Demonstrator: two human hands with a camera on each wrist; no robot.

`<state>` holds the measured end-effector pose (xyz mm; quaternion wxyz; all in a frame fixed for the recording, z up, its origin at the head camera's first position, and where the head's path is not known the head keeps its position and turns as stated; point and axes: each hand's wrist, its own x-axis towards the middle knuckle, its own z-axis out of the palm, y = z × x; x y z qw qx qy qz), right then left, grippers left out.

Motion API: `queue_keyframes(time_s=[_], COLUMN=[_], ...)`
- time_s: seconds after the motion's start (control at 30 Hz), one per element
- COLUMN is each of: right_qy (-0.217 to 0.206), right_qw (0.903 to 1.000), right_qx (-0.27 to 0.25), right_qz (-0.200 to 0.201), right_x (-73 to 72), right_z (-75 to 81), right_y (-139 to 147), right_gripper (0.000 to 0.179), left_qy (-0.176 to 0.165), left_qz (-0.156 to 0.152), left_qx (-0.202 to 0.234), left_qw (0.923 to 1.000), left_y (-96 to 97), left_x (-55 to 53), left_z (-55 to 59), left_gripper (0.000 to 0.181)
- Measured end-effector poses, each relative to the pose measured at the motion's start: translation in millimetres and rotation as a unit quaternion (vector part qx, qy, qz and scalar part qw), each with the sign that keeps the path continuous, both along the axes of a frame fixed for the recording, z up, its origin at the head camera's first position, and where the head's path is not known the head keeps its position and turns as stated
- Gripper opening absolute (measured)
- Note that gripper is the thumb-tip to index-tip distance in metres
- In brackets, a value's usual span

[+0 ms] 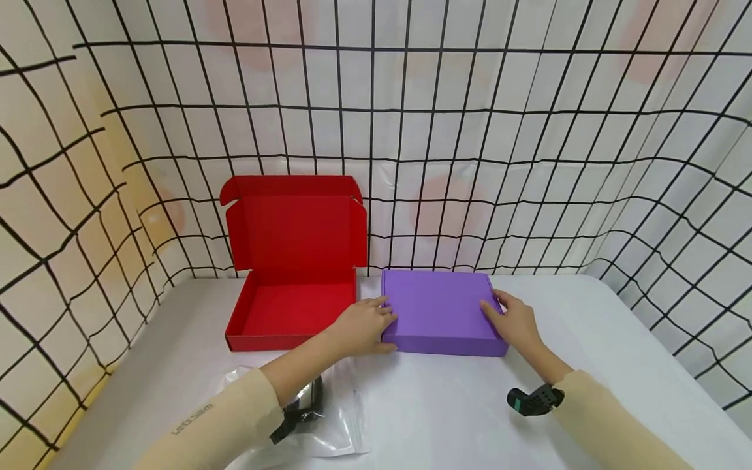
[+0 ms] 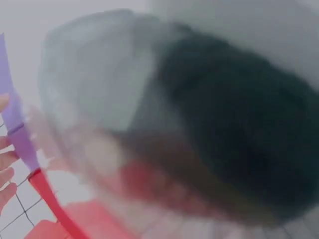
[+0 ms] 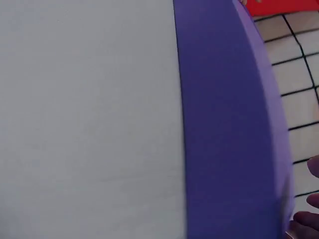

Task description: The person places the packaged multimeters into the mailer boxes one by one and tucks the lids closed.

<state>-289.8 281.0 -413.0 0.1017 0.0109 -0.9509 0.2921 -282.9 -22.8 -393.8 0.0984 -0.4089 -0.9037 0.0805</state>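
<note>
Counted on the white table [image 1: 446,418]: one purple box [image 1: 437,310], one red box [image 1: 264,343], one clear plastic bag [image 1: 346,434]; at the purple box, both a left hand [image 1: 365,326] and a right hand [image 1: 514,323]. Purple box towards the rear of the table, just beside the red box, to its right. Lies flat, long axis running left to right, one long wall facing the person. Closed, with contents hidden from view. At its left edge, left-hand fingers spread, tips over the lid's border, thumb low near the front corner. At its right edge, right thumb on the lid, fingers set apart from it along the side; impossible to tell how firmly pressed. Red box open, lid upright at the back, red floor showing inside. Bag in front of the red box, partly behind the left sleeve [image 1: 217,418], with one dark item [image 1: 318,393] beside the sleeve; impossible to tell whether inside the bag. At the right wrist, one small black device [image 1: 533,401]. Behind, white backdrop with black grid lines [image 1: 388,85].
</note>
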Motion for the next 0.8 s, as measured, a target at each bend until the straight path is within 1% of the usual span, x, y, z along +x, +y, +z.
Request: queue_keyframes(time_s=[0.1, 0.2, 0.27, 0.37, 0.47, 0.6, 0.7, 0.8], right_qy=[0.038, 0.052, 0.047, 0.022, 0.007, -0.003, -0.011, -0.019], right_qw=[0.9992, 0.9981, 0.9975, 0.9958, 0.9936, 0.9909, 0.9884, 0.9859], right_qx=[-0.010, -0.024, -0.038, -0.060, -0.069, -0.080, -0.093, -0.101], right_qz=[0.009, 0.021, 0.038, 0.065, 0.089, 0.109, 0.120, 0.132], right_x=[0.3, -1.7, -2.6, -1.9, -0.8, -0.5, -2.2, -4.4], right_z=[12.8, 24.3, 29.1, 33.9, 34.8, 33.4, 31.8, 31.4], right_y=[-9, -21, -30, -44, -57, -75, -93, -114], right_gripper=[0.051, 0.047, 0.046, 0.046, 0.044, 0.040, 0.038, 0.037], left_qy=[-0.022, -0.039, -0.049, -0.059, -0.066, -0.075, -0.097, -0.121], left_qz=[-0.004, -0.004, 0.003, 0.010, 0.007, 0.004, 0.020, 0.037], left_qx=[0.015, 0.021, 0.023, 0.028, 0.038, 0.051, 0.064, 0.085], left_qw=[0.9996, 0.9990, 0.9985, 0.9978, 0.9970, 0.9959, 0.9930, 0.9883], left_y=[-4.1, -7.2, -9.2, -12.3, -16.4, -25.6, -37.5, -52.7], left_x=[-0.8, -1.9, -1.3, 0.1, 2.2, 7.3, 13.8, 20.8], left_z=[9.2, 17.4, 20.5, 22.0, 21.8, 21.8, 21.6, 19.2], left_gripper=[0.054, 0.053, 0.054, 0.053, 0.050, 0.045, 0.047, 0.047])
